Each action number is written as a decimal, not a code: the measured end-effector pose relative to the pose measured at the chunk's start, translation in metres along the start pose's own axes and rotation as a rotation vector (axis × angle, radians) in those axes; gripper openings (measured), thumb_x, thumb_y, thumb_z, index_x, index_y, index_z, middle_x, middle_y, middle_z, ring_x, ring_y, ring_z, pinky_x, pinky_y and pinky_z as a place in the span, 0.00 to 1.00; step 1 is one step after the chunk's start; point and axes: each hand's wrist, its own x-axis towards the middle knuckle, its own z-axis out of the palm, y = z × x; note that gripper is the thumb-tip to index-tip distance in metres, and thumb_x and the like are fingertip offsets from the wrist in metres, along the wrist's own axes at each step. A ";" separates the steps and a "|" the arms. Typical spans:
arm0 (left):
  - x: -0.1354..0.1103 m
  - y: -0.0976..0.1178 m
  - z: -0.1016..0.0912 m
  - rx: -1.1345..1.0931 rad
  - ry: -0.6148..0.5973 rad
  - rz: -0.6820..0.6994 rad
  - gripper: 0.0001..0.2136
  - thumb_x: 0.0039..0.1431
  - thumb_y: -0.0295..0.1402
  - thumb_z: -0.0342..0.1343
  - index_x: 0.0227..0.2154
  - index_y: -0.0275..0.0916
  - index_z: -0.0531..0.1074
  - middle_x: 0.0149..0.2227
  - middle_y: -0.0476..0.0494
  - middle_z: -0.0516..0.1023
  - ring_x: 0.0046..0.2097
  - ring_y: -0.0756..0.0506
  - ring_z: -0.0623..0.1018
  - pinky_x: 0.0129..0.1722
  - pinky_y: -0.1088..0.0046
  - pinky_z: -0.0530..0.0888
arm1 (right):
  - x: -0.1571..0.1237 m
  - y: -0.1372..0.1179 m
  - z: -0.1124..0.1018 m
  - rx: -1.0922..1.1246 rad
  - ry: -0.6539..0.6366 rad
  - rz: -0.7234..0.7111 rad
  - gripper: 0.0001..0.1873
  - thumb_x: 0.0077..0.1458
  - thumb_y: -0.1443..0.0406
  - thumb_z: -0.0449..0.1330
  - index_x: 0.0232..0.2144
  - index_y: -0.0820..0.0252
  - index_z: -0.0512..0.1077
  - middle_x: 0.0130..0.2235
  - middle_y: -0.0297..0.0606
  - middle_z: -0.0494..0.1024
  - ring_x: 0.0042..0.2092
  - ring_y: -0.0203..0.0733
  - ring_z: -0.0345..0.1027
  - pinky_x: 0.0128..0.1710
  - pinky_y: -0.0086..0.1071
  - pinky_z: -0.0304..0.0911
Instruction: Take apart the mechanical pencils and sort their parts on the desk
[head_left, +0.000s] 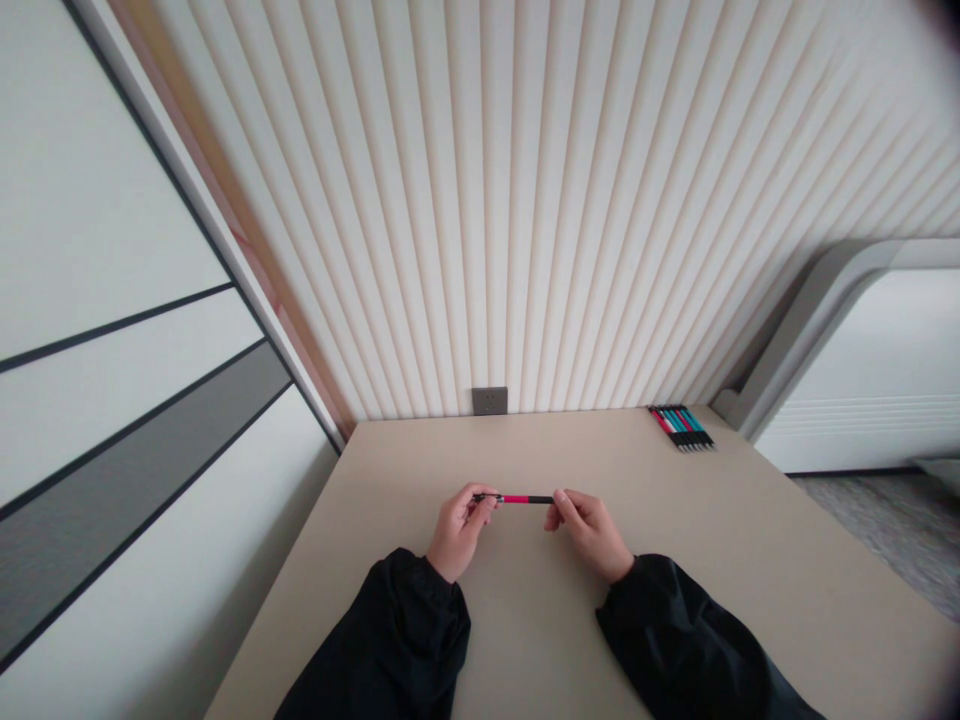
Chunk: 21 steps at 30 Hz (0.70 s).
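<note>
Beige tabletop (pixel 420 450); pen (pixel 519 499) in fingers (pixel 568 507)

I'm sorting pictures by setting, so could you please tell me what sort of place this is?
Probably a room at home, perhaps a bedroom: a table stands against a ribbed wall, near what looks like a headboard.

Held pen (pixel 517 499) — right end hidden by right grip (pixel 594 532); 2 black sleeves (pixel 397 635) — cut off below.

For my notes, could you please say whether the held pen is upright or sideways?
Sideways: the pen stretches between the left hand and right hand.
</note>
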 end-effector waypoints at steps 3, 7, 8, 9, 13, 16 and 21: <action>0.000 0.001 0.000 -0.011 0.005 -0.007 0.12 0.60 0.41 0.54 0.38 0.36 0.72 0.31 0.45 0.77 0.27 0.51 0.70 0.27 0.76 0.68 | 0.000 0.006 0.002 0.040 -0.007 0.019 0.30 0.64 0.49 0.44 0.23 0.61 0.72 0.24 0.40 0.76 0.28 0.39 0.68 0.33 0.32 0.63; 0.001 0.001 0.000 -0.042 0.050 -0.025 0.13 0.60 0.42 0.53 0.38 0.36 0.71 0.31 0.45 0.77 0.26 0.52 0.70 0.26 0.77 0.66 | 0.001 0.013 0.002 0.120 0.035 0.002 0.25 0.63 0.49 0.46 0.38 0.62 0.72 0.31 0.40 0.77 0.28 0.38 0.69 0.31 0.32 0.64; 0.001 0.000 0.001 -0.045 0.058 -0.029 0.13 0.60 0.42 0.54 0.38 0.36 0.70 0.31 0.45 0.77 0.26 0.52 0.70 0.26 0.77 0.66 | 0.001 0.013 0.001 0.122 0.040 -0.012 0.22 0.62 0.50 0.48 0.42 0.61 0.70 0.33 0.40 0.77 0.29 0.38 0.69 0.31 0.32 0.65; 0.001 0.000 0.001 -0.046 0.060 -0.030 0.13 0.60 0.42 0.54 0.39 0.36 0.70 0.31 0.45 0.77 0.27 0.52 0.70 0.26 0.77 0.66 | 0.002 0.014 0.000 0.118 0.045 -0.026 0.21 0.61 0.51 0.51 0.45 0.60 0.69 0.34 0.40 0.76 0.30 0.38 0.69 0.32 0.32 0.65; 0.001 -0.002 0.001 -0.038 0.045 -0.019 0.13 0.60 0.42 0.53 0.38 0.36 0.70 0.31 0.45 0.77 0.27 0.51 0.70 0.26 0.77 0.66 | 0.001 0.012 -0.002 0.070 0.087 -0.065 0.18 0.58 0.53 0.57 0.43 0.60 0.69 0.33 0.39 0.76 0.30 0.38 0.69 0.33 0.32 0.65; 0.001 -0.002 0.001 -0.028 0.035 -0.005 0.12 0.60 0.41 0.53 0.38 0.36 0.71 0.31 0.45 0.77 0.27 0.52 0.70 0.26 0.77 0.66 | 0.000 0.009 -0.002 0.022 0.106 -0.063 0.16 0.59 0.53 0.56 0.35 0.60 0.72 0.29 0.38 0.75 0.30 0.38 0.68 0.33 0.32 0.63; 0.000 -0.003 0.000 -0.007 0.010 0.007 0.12 0.61 0.41 0.53 0.38 0.37 0.71 0.31 0.46 0.77 0.27 0.52 0.70 0.26 0.77 0.66 | 0.000 0.007 -0.002 -0.005 0.128 -0.017 0.24 0.63 0.52 0.47 0.26 0.60 0.71 0.25 0.38 0.74 0.28 0.38 0.66 0.31 0.32 0.62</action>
